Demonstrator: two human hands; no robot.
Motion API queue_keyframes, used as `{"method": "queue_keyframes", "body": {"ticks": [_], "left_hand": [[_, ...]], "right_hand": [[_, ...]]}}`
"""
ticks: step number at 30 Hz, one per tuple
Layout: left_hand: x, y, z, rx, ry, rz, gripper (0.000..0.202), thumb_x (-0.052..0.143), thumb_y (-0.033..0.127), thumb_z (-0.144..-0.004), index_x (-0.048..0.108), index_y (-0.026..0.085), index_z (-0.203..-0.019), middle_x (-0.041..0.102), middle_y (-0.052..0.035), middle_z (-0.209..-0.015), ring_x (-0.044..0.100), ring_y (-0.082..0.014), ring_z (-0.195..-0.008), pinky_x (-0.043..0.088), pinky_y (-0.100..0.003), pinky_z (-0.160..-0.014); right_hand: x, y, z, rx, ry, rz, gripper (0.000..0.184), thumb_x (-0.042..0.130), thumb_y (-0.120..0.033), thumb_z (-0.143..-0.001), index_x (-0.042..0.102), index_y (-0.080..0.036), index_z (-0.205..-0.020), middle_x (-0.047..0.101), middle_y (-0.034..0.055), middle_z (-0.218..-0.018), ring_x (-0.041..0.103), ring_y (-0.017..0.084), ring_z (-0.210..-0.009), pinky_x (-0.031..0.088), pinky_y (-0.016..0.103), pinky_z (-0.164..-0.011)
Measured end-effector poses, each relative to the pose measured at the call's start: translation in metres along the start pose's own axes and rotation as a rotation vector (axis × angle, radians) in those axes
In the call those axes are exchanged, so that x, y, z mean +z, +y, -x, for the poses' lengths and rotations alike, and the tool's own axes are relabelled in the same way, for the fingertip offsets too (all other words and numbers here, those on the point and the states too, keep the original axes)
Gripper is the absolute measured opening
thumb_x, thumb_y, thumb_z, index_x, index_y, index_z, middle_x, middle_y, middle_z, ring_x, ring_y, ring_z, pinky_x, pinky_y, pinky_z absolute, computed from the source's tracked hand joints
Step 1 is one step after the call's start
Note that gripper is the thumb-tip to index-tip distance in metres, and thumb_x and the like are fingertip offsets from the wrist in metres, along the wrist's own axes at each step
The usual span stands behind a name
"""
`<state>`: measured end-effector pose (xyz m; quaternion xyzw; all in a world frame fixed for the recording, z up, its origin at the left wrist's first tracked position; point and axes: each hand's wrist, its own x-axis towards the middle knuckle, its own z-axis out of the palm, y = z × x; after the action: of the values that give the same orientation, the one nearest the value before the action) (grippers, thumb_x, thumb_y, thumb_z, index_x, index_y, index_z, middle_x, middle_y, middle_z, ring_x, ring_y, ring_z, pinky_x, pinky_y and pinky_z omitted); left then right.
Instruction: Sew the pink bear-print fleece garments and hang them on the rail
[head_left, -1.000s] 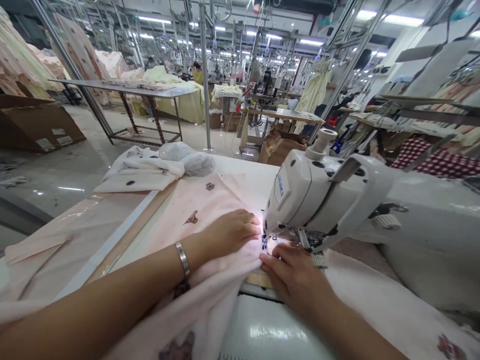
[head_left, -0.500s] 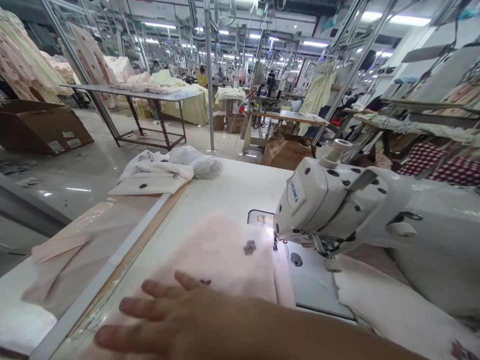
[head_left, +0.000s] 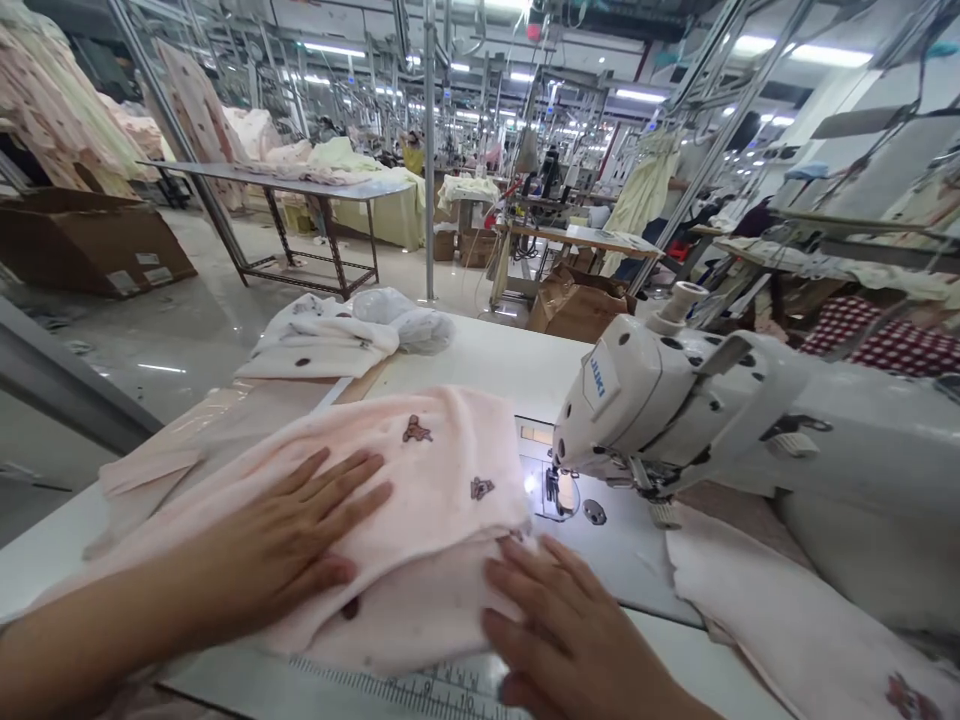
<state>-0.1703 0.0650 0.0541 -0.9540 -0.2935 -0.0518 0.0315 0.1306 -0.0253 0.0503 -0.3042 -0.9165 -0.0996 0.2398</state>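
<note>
A pink fleece piece (head_left: 442, 460) with small brown embroidered animals lies on the white sewing table, its lower edge folded over. My left hand (head_left: 300, 535) rests flat on the fleece with its fingers stretched out. At the fabric's lower right edge is my right hand (head_left: 559, 625), fingers apart and slightly bent, the tips touching or just over the cloth. To the right stands a white sewing machine (head_left: 660, 410); its lit presser foot (head_left: 553, 488) is just beyond the fleece's right edge. A printed ruler (head_left: 420, 690) shows on the tabletop below the cloth.
A folded white cloth with dark spots (head_left: 315, 340) and a clear plastic bag (head_left: 412, 322) lie at the table's far left. Another pink fleece piece (head_left: 795, 610) lies right of the machine. A metal table (head_left: 300, 180) and a cardboard box (head_left: 90, 240) stand beyond.
My left hand has come in onto the fleece. My right hand has moved from the left side to the fabric's right edge. The fleece has shifted, bunched up and come away from the presser foot.
</note>
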Motion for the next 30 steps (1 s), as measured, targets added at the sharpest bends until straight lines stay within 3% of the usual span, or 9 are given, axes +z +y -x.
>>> {"method": "queue_keyframes", "body": {"ticks": [3,8,10,12,14,20,24,27,30], "left_hand": [[-0.002,0.013,-0.005,-0.026,-0.044,0.014,0.057,0.041,0.047,-0.091,0.022,0.03,-0.142,0.027,-0.0052,-0.146,0.028,-0.028,-0.134,0.013,-0.048,-0.109],[-0.012,0.035,-0.02,0.018,-0.097,0.044,0.056,0.039,0.052,-0.091,0.027,0.031,-0.141,0.031,-0.006,-0.145,0.031,-0.0302,-0.132,0.021,-0.049,-0.105],[-0.019,0.043,-0.03,0.01,-0.088,0.066,0.05,0.044,0.05,-0.089,0.041,0.029,-0.134,0.04,-0.0072,-0.14,0.036,-0.0313,-0.127,0.028,-0.048,-0.101],[-0.023,0.057,-0.049,-0.045,-0.037,0.108,0.031,0.048,0.038,-0.088,0.059,0.025,-0.114,0.052,-0.0079,-0.128,0.047,-0.0302,-0.115,0.036,-0.046,-0.093],[-0.022,0.074,-0.075,-0.081,0.008,0.141,0.018,0.047,0.027,-0.087,0.064,0.021,-0.092,0.06,-0.0078,-0.107,0.053,-0.0267,-0.095,0.041,-0.042,-0.08],[-0.014,0.101,-0.136,-0.003,-0.107,0.148,0.008,0.053,0.017,-0.08,0.058,0.017,-0.074,0.055,-0.004,-0.074,0.052,-0.0202,-0.068,0.039,-0.033,-0.061],[-0.015,0.101,-0.138,-0.117,-0.1,0.231,0.012,0.047,0.013,-0.085,0.058,0.017,-0.081,0.056,-0.0032,-0.08,0.053,-0.0182,-0.068,0.038,-0.029,-0.055],[-0.01,0.103,-0.134,-0.122,-0.084,0.237,0.011,0.049,0.018,-0.086,0.057,0.016,-0.093,0.057,-0.0054,-0.089,0.055,-0.0214,-0.077,0.041,-0.031,-0.059],[-0.006,0.104,-0.135,-0.156,-0.109,0.283,0.012,0.049,0.018,-0.086,0.06,0.016,-0.089,0.058,-0.0051,-0.087,0.056,-0.0224,-0.08,0.041,-0.032,-0.062]], "right_hand": [[-0.012,0.0,0.022,0.142,0.051,-0.03,0.021,0.049,-0.036,-0.09,0.061,-0.019,-0.094,0.063,0.0035,-0.078,0.057,0.017,-0.076,0.042,0.037,-0.08],[-0.036,0.011,0.025,0.245,-0.262,-0.245,0.052,0.022,-0.048,-0.095,0.049,-0.023,-0.058,0.053,-0.0018,-0.057,0.05,0.013,-0.055,0.039,0.03,-0.059],[-0.045,0.019,0.025,0.295,-0.343,-0.283,0.041,0.031,-0.039,-0.095,0.052,-0.023,-0.064,0.055,-0.002,-0.062,0.052,0.013,-0.059,0.038,0.029,-0.058],[-0.046,0.028,0.024,0.36,-0.371,-0.247,0.018,0.041,-0.026,-0.092,0.058,-0.026,-0.088,0.058,-0.0009,-0.073,0.053,0.015,-0.068,0.038,0.029,-0.062],[-0.038,0.039,0.023,0.382,-0.389,-0.172,0.026,0.044,-0.017,-0.089,0.056,-0.029,-0.108,0.057,0.0006,-0.076,0.052,0.017,-0.071,0.037,0.03,-0.063],[-0.013,0.058,0.037,0.434,-0.163,-0.181,0.012,0.05,-0.027,-0.089,0.06,-0.023,-0.091,0.054,0.0004,-0.073,0.05,0.015,-0.066,0.035,0.03,-0.064],[-0.012,0.061,0.044,0.501,-0.105,-0.2,0.016,0.051,-0.025,-0.089,0.052,-0.019,-0.073,0.052,-0.0013,-0.066,0.049,0.013,-0.064,0.034,0.027,-0.062],[-0.014,0.06,0.043,0.502,-0.052,-0.199,0.011,0.047,-0.018,-0.089,0.052,-0.018,-0.079,0.053,0.0006,-0.07,0.051,0.015,-0.069,0.034,0.027,-0.062],[-0.016,0.054,0.04,0.395,-0.015,-0.197,0.018,0.04,-0.015,-0.089,0.057,-0.02,-0.093,0.053,0.0014,-0.072,0.048,0.015,-0.069,0.031,0.028,-0.062]]}}
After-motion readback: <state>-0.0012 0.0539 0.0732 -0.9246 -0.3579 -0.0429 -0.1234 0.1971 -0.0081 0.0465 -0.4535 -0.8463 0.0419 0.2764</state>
